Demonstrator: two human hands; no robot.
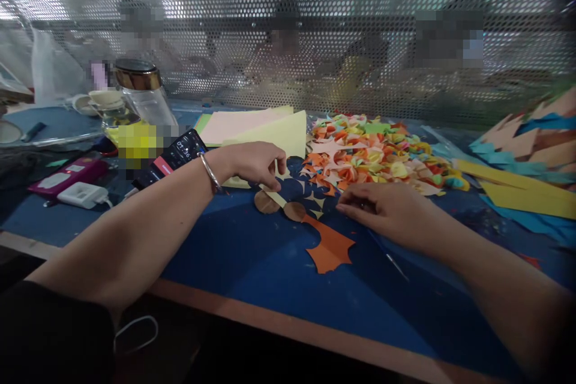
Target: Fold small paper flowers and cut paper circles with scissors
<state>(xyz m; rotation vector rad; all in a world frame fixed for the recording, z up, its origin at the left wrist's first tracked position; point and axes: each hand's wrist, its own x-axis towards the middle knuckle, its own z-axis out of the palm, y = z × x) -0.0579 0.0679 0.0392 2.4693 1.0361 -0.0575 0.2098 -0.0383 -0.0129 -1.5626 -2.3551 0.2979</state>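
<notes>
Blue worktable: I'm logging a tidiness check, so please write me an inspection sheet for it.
Surface: blue top with small specks; front edge crosses the view.
Job's things: orange cut paper, two brown discs, paper heap, flat sheets.
Clutter: phone, lidded jar, purple case, slim pointed tool.
Hands: left hand above the discs, fingers apart; right hand beside the heap, fingers curled, grip unclear.
Cables: white lead at the white adapter; white loop below the edge, possibly a cable.
Surroundings: perforated screen; blurred people behind it.
Spills: nothing seen.
</notes>
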